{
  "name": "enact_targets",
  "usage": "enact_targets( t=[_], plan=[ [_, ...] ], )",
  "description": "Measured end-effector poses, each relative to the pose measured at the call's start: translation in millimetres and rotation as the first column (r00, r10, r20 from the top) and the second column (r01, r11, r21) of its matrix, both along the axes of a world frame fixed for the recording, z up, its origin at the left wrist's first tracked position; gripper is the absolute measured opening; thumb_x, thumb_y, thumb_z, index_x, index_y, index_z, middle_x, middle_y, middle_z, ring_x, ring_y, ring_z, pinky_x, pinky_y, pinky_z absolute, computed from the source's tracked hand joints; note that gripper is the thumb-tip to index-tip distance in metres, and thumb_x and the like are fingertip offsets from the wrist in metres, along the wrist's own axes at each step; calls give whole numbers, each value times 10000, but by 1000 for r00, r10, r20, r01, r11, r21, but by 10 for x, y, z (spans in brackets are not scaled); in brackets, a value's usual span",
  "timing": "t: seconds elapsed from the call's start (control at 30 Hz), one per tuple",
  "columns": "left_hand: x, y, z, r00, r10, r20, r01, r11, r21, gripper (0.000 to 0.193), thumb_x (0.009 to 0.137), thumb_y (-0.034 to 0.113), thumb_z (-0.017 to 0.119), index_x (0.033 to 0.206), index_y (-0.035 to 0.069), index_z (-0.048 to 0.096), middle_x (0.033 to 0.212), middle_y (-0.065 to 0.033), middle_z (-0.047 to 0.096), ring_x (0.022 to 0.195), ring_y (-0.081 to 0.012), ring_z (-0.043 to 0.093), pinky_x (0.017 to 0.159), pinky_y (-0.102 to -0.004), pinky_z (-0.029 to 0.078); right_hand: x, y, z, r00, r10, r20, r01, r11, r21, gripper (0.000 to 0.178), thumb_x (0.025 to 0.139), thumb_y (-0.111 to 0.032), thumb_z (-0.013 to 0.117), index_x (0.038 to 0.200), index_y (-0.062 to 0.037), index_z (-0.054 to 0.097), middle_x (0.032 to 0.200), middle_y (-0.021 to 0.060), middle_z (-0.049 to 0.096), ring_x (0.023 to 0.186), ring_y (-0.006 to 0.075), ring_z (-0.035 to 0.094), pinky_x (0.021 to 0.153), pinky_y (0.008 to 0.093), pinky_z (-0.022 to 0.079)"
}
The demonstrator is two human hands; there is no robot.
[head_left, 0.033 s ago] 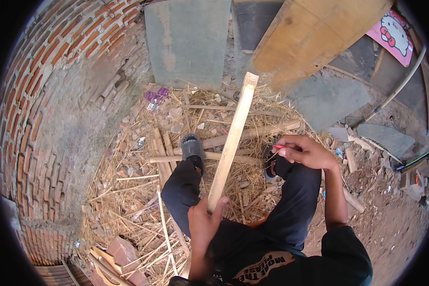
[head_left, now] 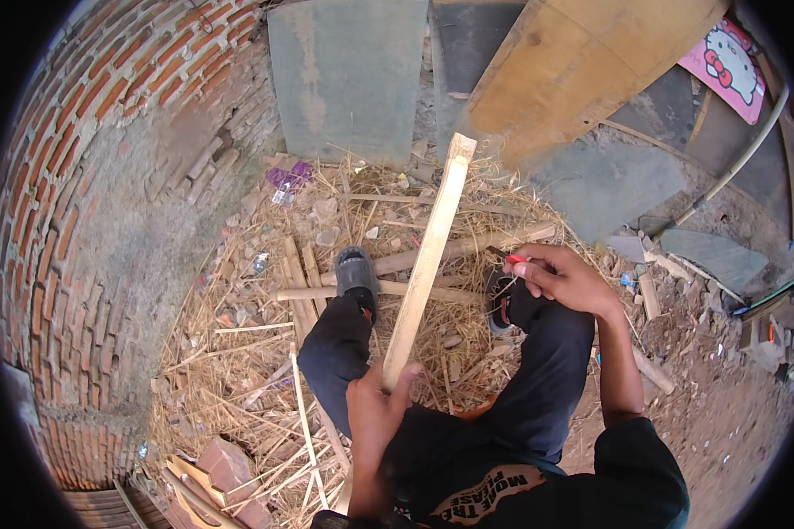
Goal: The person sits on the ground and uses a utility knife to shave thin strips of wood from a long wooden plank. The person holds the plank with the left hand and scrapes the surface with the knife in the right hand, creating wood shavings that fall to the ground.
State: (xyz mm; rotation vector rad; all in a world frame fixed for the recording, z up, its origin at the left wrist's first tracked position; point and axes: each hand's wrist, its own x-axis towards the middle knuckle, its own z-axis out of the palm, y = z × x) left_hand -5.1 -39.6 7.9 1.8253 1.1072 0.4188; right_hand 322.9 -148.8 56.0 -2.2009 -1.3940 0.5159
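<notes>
My left hand [head_left: 381, 407] is closed round the lower end of a long, pale split bamboo piece [head_left: 429, 256]. The bamboo slants up and away between my knees, its far end notched or stepped. Over my right knee, my right hand [head_left: 560, 278] is closed on a small red-handled knife [head_left: 513, 259]. A short dark blade sticks out to the left of the fingers; most of the handle is hidden in them. Blade and bamboo are apart.
Straw and shavings [head_left: 238, 379] cover the ground round my feet, with bamboo poles [head_left: 468, 247] lying across. A brick wall [head_left: 71, 264] rises at left. Grey panels [head_left: 344, 79] and a brown board [head_left: 582, 70] lean at the back. Broken bricks [head_left: 229, 467] lie near left.
My right hand has turned slightly, and the knife's dark blade now shows left of the red handle. The bamboo in my left hand has barely shifted.
</notes>
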Motion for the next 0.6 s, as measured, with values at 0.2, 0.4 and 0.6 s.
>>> enact_targets(
  t=[0.2,0.4,0.6],
  plan=[
    [37,33,-143,1000,-14,27,9,980,199,319,1023,278,810,1098,-28,762,616,-128,636,540,-166,613,565,-347,466,-10,71,-277,972,99,-213,-42,966,255,262,1055,-290,736,1193,-67,739,929,152,750,835,305,723,787,428,548],
    [151,-4,-18,999,-12,-45,17,991,129,383,1005,399,812,1140,42,781,695,-182,700,685,-415,736,617,-439,536,-472,229,-177,929,45,-367,103,922,374,291,1046,-291,763,1177,-33,734,945,138,748,844,214,714,777,381,549],
    [197,-107,-29,997,-69,20,66,988,137,341,986,280,853,1105,-31,779,661,-172,656,539,-187,603,570,-370,471,-539,322,-291,822,41,-569,190,921,341,299,1031,-236,795,1199,7,749,949,84,754,887,131,732,814,332,581]
  ],
)
